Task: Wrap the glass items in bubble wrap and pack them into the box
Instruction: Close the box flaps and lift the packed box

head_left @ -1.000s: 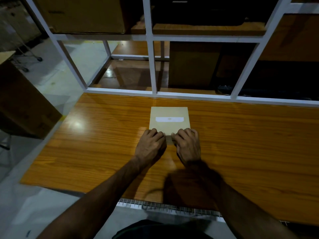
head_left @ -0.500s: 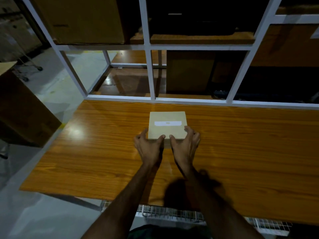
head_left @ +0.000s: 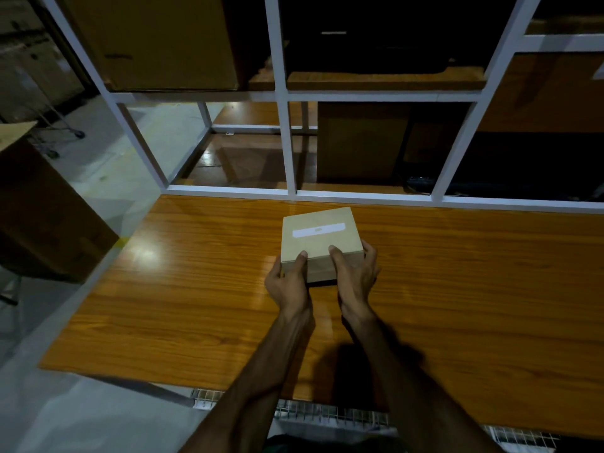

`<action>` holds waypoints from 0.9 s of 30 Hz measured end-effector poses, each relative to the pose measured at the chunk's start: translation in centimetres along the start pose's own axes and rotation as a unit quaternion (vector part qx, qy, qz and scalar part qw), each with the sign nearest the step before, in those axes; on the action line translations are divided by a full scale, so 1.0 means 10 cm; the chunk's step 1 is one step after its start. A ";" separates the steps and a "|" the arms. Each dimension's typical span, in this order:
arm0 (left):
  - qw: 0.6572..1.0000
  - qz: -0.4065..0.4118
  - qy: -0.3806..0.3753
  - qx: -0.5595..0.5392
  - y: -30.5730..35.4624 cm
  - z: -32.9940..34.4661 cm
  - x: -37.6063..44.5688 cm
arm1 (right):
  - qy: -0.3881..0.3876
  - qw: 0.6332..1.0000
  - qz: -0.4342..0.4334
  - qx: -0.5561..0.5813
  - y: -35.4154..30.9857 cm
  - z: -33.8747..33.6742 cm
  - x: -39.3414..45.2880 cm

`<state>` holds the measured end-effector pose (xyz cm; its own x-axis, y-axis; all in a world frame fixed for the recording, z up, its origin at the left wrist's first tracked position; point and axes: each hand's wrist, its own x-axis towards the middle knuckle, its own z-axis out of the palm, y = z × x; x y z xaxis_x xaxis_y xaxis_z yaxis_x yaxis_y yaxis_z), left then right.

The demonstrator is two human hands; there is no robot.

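A small tan cardboard box (head_left: 318, 237) with a white strip label on its closed lid is held just above the wooden table (head_left: 196, 289), its near edge lifted. My left hand (head_left: 289, 282) grips the box's near left corner, thumb on the lid. My right hand (head_left: 354, 273) grips the near right side, thumb on the lid and fingers round the side. No glass items or bubble wrap are in view.
A white metal shelf frame (head_left: 287, 145) rises along the table's far edge, with large cardboard boxes (head_left: 163, 40) behind it. Another big carton (head_left: 42, 217) stands on the floor at the left. A wire basket (head_left: 327, 411) runs under the table's near edge.
My hands went from pressing on the lid's near edge to gripping the box's sides. The box has come up off the table and tilted slightly.
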<state>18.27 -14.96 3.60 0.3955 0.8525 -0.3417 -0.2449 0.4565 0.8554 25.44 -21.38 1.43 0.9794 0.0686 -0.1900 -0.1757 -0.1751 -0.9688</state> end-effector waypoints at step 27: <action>0.996 -0.065 -0.066 0.003 0.92 -0.01 -0.12 | -0.044 0.993 0.020 0.104 -0.59 0.16 -0.35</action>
<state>15.43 -11.70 11.83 0.5370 0.7451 -0.3956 -0.1781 0.5586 0.8101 22.84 -18.99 7.55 0.9606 0.1523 -0.2326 -0.2393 0.0270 -0.9706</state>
